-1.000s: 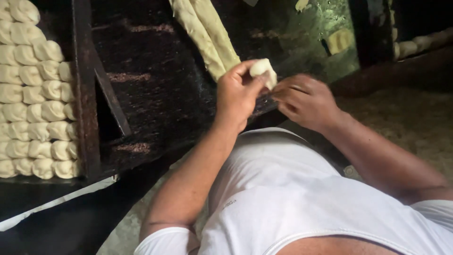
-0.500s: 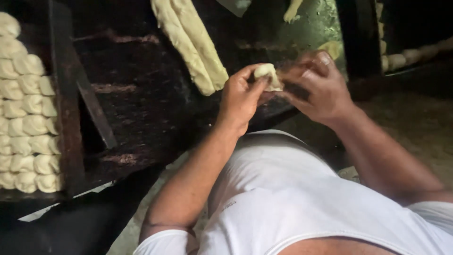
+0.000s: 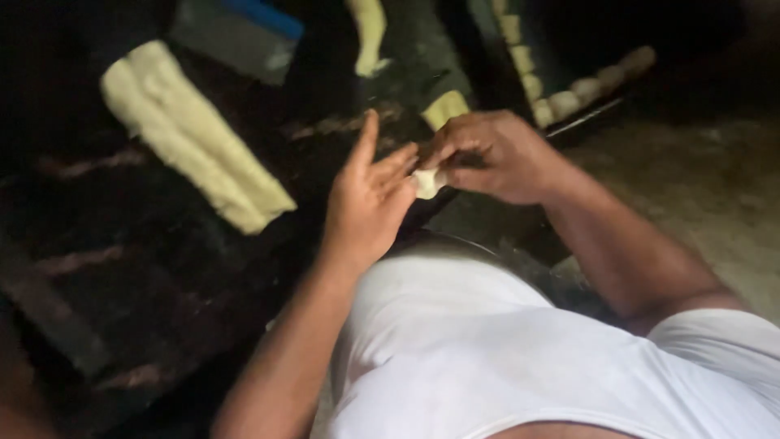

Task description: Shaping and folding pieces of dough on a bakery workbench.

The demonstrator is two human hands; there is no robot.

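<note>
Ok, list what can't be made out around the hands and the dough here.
Head view, the only one:
- Small dough piece: mostly covered by the right hand and left hand; shape unclear.
- Dough strip: motion blur hides its surface.
- Row of dough pieces: dark and blurred, uncountable.

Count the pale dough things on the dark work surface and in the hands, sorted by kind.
Long pale yellow dough strips: 2, side by side
Small pale dough lump pinched between left hand and right hand: 1
Small squarish dough piece: 1
Narrow dough strip at the top: 1
Row of small dough balls: blurred, uncounted
Total: 5
</note>
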